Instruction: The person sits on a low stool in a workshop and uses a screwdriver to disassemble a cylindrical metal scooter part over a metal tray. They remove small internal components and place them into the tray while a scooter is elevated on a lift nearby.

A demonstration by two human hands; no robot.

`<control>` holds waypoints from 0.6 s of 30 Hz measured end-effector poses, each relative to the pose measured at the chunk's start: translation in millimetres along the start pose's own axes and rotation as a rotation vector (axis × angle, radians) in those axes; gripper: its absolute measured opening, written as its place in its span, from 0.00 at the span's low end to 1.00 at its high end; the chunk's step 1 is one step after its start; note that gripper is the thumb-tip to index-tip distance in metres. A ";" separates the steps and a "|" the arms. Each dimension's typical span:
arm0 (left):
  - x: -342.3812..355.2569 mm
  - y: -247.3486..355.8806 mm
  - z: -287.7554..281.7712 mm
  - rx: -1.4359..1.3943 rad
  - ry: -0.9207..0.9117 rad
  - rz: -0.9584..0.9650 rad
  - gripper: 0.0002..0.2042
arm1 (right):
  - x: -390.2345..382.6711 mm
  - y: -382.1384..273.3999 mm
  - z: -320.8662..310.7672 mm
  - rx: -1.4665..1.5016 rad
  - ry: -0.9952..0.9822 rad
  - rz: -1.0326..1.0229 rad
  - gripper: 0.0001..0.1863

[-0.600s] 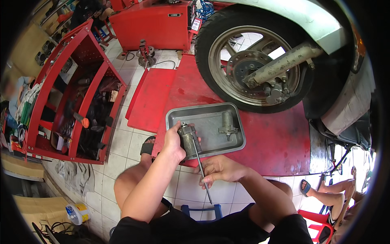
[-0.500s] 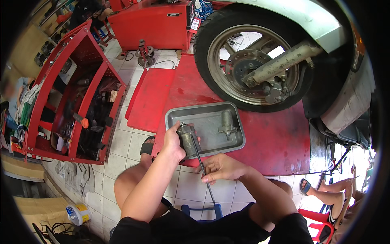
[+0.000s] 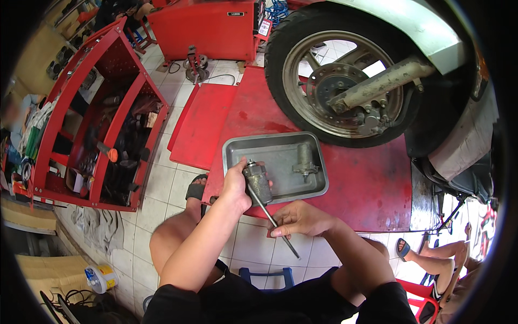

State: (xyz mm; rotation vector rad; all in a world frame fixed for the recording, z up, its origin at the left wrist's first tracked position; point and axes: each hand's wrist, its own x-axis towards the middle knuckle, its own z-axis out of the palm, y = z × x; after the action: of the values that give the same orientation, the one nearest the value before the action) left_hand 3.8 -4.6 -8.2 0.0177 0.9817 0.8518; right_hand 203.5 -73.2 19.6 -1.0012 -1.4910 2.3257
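My left hand (image 3: 236, 188) grips a grimy metal cylindrical part (image 3: 259, 186) with a shaft fitting on top, held over the near-left of a grey metal tray (image 3: 324, 171). In my right hand (image 3: 297, 218) is a long thin steel rod (image 3: 290, 248), slanting from the left side of that cylinder down toward me, its low end over the floor. A second, similar cylindrical part (image 3: 305, 162) lies in the tray.
The tray sits on a red platform (image 3: 367, 183) before a motorcycle front wheel (image 3: 286, 86). A red tool cart (image 3: 97, 119) stands left, a red cabinet (image 3: 199, 29) behind. A white bucket (image 3: 101, 278) is lower left; another person's leg (image 3: 442, 264) shows at right.
The rod's upper end has moved from across the cylinder's front to its left side, and the rod slants more. My right hand has risen slightly; the view has shifted a little.
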 end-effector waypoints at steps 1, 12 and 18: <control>-1.1 0.8 1.2 0.000 0.010 0.001 0.25 | 0.3 -1.1 0.2 -0.011 -0.004 0.004 0.18; -5.4 10.5 1.3 -0.068 0.038 0.026 0.23 | -1.1 -0.2 4.6 0.030 -0.001 0.040 0.17; -3.0 8.2 -0.9 -0.065 0.039 0.022 0.25 | 1.6 3.2 4.4 0.033 0.019 0.009 0.17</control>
State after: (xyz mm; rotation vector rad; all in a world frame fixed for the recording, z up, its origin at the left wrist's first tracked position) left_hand -2.7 -1.2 -3.4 -0.0434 0.9913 0.9067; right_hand 200.1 -77.1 17.3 -1.0204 -1.4396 2.3322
